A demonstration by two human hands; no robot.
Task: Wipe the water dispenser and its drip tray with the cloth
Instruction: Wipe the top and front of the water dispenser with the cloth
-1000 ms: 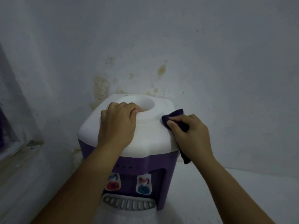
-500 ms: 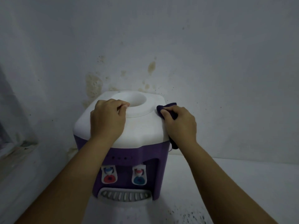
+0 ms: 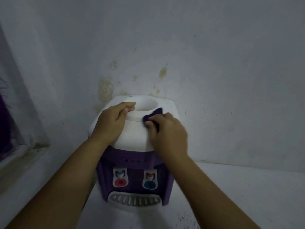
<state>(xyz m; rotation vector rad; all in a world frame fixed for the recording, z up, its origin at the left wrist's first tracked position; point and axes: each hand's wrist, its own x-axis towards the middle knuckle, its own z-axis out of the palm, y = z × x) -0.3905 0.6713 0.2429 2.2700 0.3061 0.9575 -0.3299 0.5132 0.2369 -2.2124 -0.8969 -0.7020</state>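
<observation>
While the left hand (image 3: 109, 123) rests on the white top of the water dispenser (image 3: 133, 138), fingers curled over the rim of its round well, the right hand (image 3: 166, 134) presses a dark purple cloth (image 3: 152, 115) on that rim, grip curled round it. Two taps, one red and one blue, sit above one slotted drip tray (image 3: 134, 199). No writing is readable. The dispenser stands on a white tabletop (image 3: 231, 187).
</observation>
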